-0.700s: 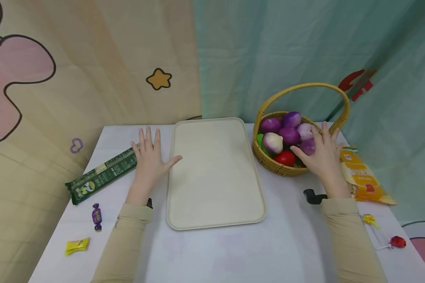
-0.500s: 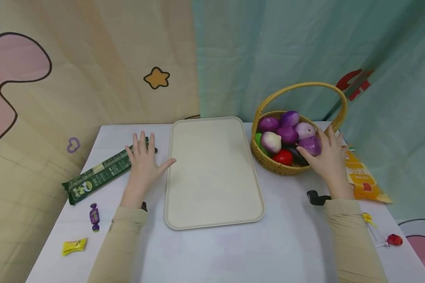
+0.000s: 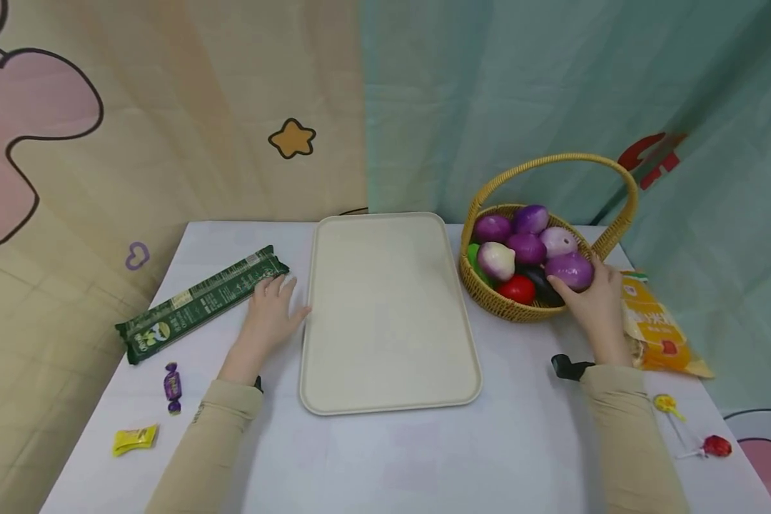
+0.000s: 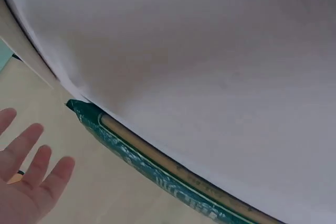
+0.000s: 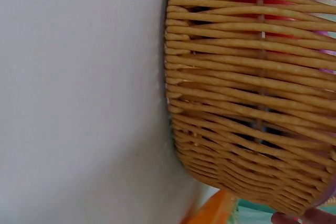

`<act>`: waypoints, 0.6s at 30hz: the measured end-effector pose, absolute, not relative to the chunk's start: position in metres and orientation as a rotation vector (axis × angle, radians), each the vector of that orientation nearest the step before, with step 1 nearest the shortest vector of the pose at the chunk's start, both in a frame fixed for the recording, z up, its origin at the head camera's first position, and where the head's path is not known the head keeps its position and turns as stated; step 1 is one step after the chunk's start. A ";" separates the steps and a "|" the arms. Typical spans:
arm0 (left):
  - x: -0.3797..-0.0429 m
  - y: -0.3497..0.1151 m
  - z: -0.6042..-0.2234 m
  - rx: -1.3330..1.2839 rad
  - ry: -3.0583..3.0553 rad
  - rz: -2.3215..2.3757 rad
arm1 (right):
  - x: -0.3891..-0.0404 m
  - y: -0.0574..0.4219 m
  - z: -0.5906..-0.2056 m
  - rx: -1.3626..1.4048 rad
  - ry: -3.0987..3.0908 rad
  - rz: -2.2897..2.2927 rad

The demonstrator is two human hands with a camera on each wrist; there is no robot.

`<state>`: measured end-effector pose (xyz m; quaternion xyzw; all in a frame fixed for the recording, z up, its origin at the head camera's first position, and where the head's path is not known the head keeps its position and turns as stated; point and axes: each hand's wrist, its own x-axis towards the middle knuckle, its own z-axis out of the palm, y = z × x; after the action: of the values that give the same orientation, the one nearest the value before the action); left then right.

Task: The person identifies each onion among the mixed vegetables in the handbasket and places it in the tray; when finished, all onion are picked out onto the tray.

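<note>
My left hand (image 3: 266, 314), fingers spread and slightly bent, hovers by the near right end of a long dark green printed packet (image 3: 199, 303). In the left wrist view the fingers (image 4: 37, 166) stand apart from the packet (image 4: 157, 174). A wicker basket (image 3: 507, 308) with a tall arched handle stands at the back right. It holds several purple onions, a pale one, a red tomato (image 3: 517, 289) and a dark eggplant (image 3: 541, 285). My right hand (image 3: 597, 307) has its thumb and fingers around the rightmost purple onion (image 3: 570, 270). Only fingertips show at the basket rim in the right wrist view.
An upright-oriented beige tray (image 3: 390, 314) lies mid-table. A purple wrapped candy (image 3: 173, 389) and a yellow one (image 3: 134, 440) are at left. An orange and yellow bag (image 3: 662, 328) and two lollipops, yellow (image 3: 665, 403) and red (image 3: 717, 446), are at right. Curtains hang behind the table.
My left hand has dropped lower and nearer me, uncovering the green packet's right end. The right hand's spread fingers have come down and closed around the purple onion.
</note>
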<state>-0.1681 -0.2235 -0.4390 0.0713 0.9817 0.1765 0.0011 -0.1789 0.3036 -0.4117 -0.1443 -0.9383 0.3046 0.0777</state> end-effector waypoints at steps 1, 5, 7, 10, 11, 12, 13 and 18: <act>-0.168 -0.223 -0.439 0.200 3.022 0.584 | -0.180 0.302 -0.414 -0.454 -2.804 0.929; -0.171 -0.218 -0.440 0.114 2.814 0.731 | -0.183 0.298 -0.419 -0.516 -2.750 0.955; -0.172 -0.216 -0.441 0.087 2.747 0.783 | -0.183 0.297 -0.420 -0.539 -2.722 0.952; -0.176 -0.214 -0.443 0.076 2.691 0.861 | -0.182 0.295 -0.419 -0.549 -2.698 0.942; -0.177 -0.214 -0.443 0.079 2.676 0.892 | -0.181 0.294 -0.418 -0.551 -2.690 0.948; -0.178 -0.213 -0.444 0.081 2.662 0.920 | -0.179 0.293 -0.417 -0.552 -2.682 0.956; -0.179 -0.213 -0.444 0.085 2.654 0.938 | -0.178 0.291 -0.415 -0.549 -2.671 0.964; -0.181 -0.214 -0.443 0.106 2.638 0.943 | -0.168 0.271 -0.401 -0.468 -2.588 1.083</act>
<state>-0.1809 -0.2140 -0.4431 0.0373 0.9276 0.3315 0.1683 -0.1679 0.2711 -0.4014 -0.1628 -0.8999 0.3765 0.1482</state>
